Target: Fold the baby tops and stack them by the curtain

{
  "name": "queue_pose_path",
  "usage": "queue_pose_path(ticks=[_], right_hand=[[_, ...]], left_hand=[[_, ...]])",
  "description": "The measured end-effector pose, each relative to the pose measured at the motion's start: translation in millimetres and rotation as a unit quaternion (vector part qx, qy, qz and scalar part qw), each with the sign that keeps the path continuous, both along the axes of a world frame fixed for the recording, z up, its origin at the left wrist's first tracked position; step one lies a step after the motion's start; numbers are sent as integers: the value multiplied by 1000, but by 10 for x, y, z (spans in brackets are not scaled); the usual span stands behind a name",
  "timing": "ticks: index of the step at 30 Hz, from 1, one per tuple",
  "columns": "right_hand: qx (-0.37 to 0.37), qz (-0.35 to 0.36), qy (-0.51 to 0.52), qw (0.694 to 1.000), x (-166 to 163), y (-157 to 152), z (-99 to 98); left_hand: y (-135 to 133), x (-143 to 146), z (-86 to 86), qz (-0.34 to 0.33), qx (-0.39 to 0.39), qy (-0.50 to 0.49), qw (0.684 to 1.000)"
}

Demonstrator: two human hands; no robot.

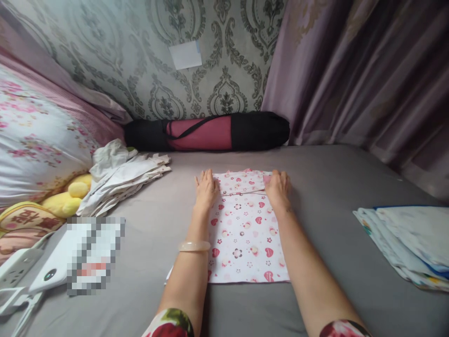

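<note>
A white cloth with red hearts and small flowers [242, 234] lies flat on the grey sheet, its far edge folded over in a band toward me. At the far left corner, my left hand [206, 187] has its fingers curled at the end of the fold. My right hand [278, 189] grips the opposite end, where a bit of pink shows beside the thumb. Both hands rest low at the bed surface. A pale bangle [194, 246] circles my left wrist.
A black and red roll bag [199, 132] lies along the wall. Left are a pile of pale cloths [122, 173], yellow plush [65, 201], a floral pillow [38, 140], a power strip [21, 267] and a white device [58, 262]. Folded cloths [403, 243] lie right, near purple curtains [351, 79].
</note>
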State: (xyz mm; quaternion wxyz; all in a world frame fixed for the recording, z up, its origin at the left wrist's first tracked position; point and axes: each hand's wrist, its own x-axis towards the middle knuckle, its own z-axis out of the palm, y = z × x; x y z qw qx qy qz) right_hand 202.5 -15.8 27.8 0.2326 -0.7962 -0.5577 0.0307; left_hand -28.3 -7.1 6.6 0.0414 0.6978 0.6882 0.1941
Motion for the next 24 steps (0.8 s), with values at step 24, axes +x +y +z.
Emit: queue_pose_path(ticks=[24], right_hand=[[-47, 153, -86, 983, -666, -92, -359]], left_hand=[[-42, 302, -131, 23, -27, 81, 996]])
